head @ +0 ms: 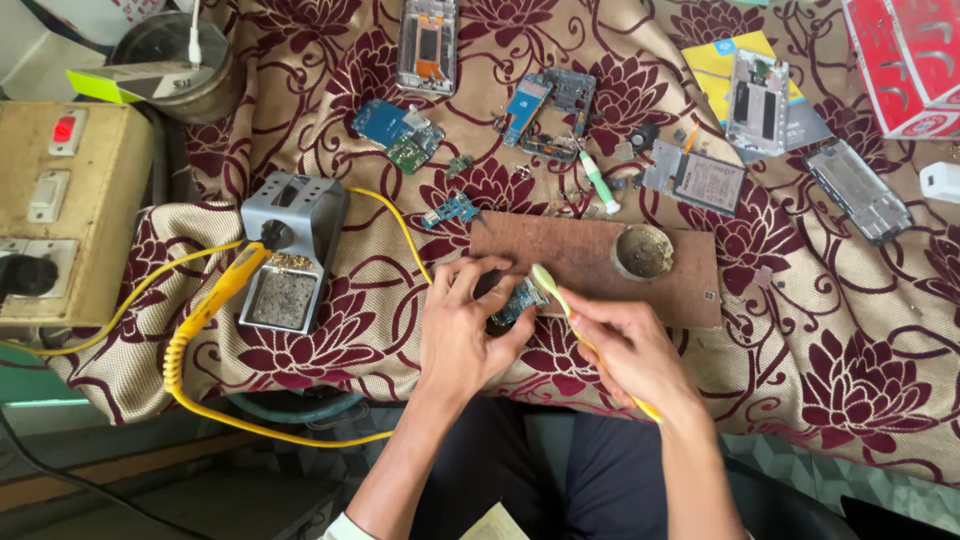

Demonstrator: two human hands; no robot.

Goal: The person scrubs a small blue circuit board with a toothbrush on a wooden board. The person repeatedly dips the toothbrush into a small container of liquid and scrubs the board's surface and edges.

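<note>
Two hands grip: left hand [468, 325] a small blue circuit board [519, 299], right hand [625, 345] a pale-green toothbrush [556, 292].

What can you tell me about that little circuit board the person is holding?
The circuit board is small, blue-green and roughly oblong, with tiny metal parts on its face. It lies tilted in the fingertips of the left hand, just at the near edge of a brown wooden board. The pale green head of a toothbrush, held in the right hand, rests against its upper right end. Its underside is hidden.
</note>
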